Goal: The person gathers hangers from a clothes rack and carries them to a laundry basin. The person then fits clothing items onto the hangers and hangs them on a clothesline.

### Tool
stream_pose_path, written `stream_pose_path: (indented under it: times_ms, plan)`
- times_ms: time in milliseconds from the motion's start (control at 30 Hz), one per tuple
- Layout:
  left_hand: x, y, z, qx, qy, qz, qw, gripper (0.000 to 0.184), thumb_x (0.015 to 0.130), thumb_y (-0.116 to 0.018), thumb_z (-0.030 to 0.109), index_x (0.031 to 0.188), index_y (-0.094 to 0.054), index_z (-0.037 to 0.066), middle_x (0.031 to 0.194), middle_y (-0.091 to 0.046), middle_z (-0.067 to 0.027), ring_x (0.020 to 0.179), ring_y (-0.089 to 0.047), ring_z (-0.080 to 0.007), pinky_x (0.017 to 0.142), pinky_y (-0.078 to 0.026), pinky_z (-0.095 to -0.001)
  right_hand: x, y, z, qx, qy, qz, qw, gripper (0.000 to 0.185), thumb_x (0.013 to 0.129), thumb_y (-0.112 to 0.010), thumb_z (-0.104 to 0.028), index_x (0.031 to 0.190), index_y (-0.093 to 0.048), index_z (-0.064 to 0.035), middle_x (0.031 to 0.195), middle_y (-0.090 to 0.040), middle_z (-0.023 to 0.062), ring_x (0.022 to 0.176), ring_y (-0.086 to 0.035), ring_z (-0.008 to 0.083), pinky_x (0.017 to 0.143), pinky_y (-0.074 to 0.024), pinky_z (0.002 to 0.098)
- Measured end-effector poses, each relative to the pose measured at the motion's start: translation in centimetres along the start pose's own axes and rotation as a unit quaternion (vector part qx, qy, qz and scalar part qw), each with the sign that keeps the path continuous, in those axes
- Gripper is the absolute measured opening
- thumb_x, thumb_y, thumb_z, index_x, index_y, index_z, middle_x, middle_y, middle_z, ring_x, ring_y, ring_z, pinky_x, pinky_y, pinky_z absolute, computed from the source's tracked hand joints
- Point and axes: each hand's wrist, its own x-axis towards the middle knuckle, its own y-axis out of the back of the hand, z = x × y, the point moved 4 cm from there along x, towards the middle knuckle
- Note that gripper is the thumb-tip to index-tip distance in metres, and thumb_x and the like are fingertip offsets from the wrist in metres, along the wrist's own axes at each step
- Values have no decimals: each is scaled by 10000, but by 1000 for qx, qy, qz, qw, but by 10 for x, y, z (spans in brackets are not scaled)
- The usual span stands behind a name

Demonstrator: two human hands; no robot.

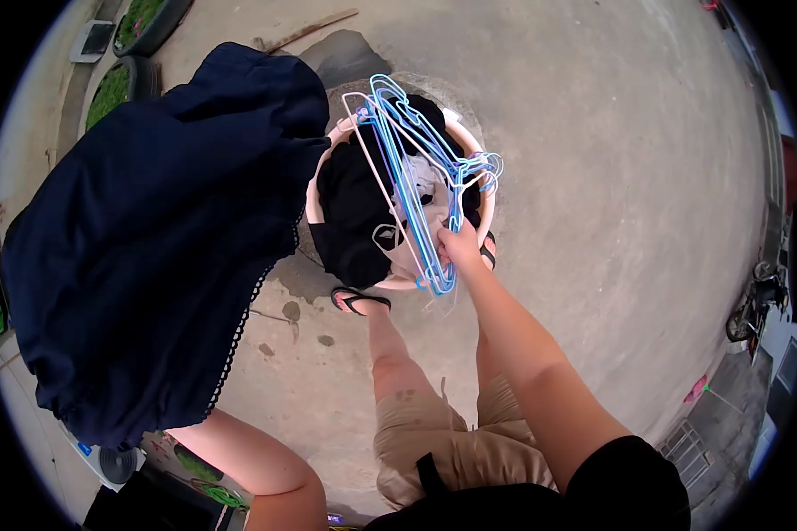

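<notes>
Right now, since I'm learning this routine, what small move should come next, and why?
I'd probably ease one of the hangers free: the right hand grips them bunched together, while the navy garment hiding the left hand shows no hanger.

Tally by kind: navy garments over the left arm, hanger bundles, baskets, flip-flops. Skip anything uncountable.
Navy garment: 1
Hanger bundle, in the right hand: 1
Basket: 1
Flip-flops: 2
Total: 5
Skipped: single hangers and the clothes in the basket; both overlap too much to count.
</notes>
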Motion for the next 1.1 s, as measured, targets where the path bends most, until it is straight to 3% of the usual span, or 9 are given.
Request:
stream_pose_path:
  times_ms: [100,133,233,533,667,700,800,933,1100]
  plan:
    - [-29,33,25,34,-35,33,998,394,931,-351,347,1037,-513,4,1122,-592,-205,949,-558,-314,857,-439,-421,17,1,4,-204,64,35,976,194,756,-543,-15,948,-516,-26,639,-571,66,384,-522,140,350,-394,290]
    - [-39,43,32,46,-42,45,997,391,927,-352,348,1030,-511,5,1117,-593,-207,942,-557,-314,851,-438,-420,16,-2,-4,-257,39,24,965,343,742,-572,-48,1082,-546,-12,728,-610,121,530,-623,232,499,-503,349]
    - [-73,71,41,70,-56,81,993,384,916,-357,348,1008,-505,6,1101,-593,-212,920,-554,-314,834,-437,-417,23,3,-12,-448,204,80,867,659,686,-616,-72,1327,-485,-151,1070,-576,283,996,-580,408,895,-465,448]
    - [-138,119,42,93,-59,141,984,365,883,-372,350,943,-486,9,1052,-596,-230,856,-545,-313,783,-432,-408,35,1,-32,-454,230,31,860,583,735,-614,-191,1303,-509,-122,925,-650,235,900,-640,375,830,-497,436]
    - [-151,128,44,96,-58,150,982,357,868,-378,351,915,-478,11,1031,-597,-237,827,-541,-313,761,-430,-404,68,12,-17,-533,230,53,813,674,814,-633,-359,1378,-403,-72,1027,-651,218,984,-614,379,869,-487,433]
    - [-153,129,44,100,-58,150,982,356,865,-380,351,907,-476,11,1026,-597,-239,820,-540,-312,755,-430,-403,76,17,-13,-545,203,45,812,591,870,-579,-382,1355,-420,-85,1044,-644,227,981,-613,393,840,-494,456]
    - [-159,131,46,102,-55,151,982,351,854,-385,352,886,-470,12,1009,-598,-245,798,-537,-312,738,-428,-400,67,11,-27,-607,128,45,783,474,898,-537,-379,1267,-486,-85,1053,-643,224,966,-623,386,797,-506,474]
    - [-164,131,47,100,-55,148,982,347,839,-391,352,857,-462,14,988,-599,-253,769,-533,-312,715,-426,-397,68,9,-26,-682,170,112,702,244,912,-479,-236,1078,-563,-78,1014,-619,172,888,-643,372,740,-525,475]
    - [-172,129,49,98,-51,143,983,342,821,-400,353,821,-452,15,961,-600,-262,733,-528,-311,687,-424,-392,68,12,-25,-654,213,127,715,172,873,-528,-191,994,-571,-78,972,-599,154,871,-634,363,746,-524,466]
